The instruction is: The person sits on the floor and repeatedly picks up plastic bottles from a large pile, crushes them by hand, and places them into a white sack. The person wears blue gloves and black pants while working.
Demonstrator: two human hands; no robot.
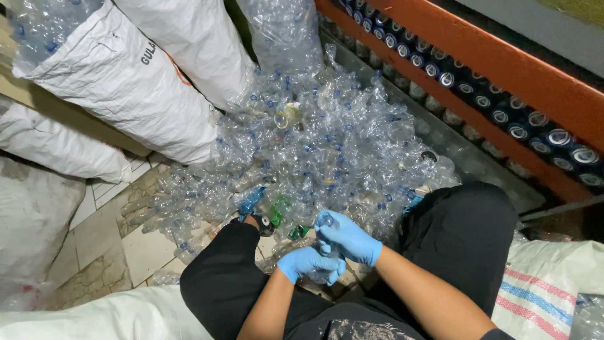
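Between the knees, over the tiled floor, both blue-gloved hands close on one clear plastic bottle: the left hand clasps its body low, and the right hand wraps the neck end. A firm hold below and a twist from above would likely serve best. Beyond lies the heap of crushed bottles, with white sacks towards the floor's far-left corner.

surface: pale tiled floor | heaped on it: clear crushed plastic bottles, many blue-capped, a few green scraps mixed in | at its left edge: filled white sacks are rested | lower right: a striped woven sack is spread
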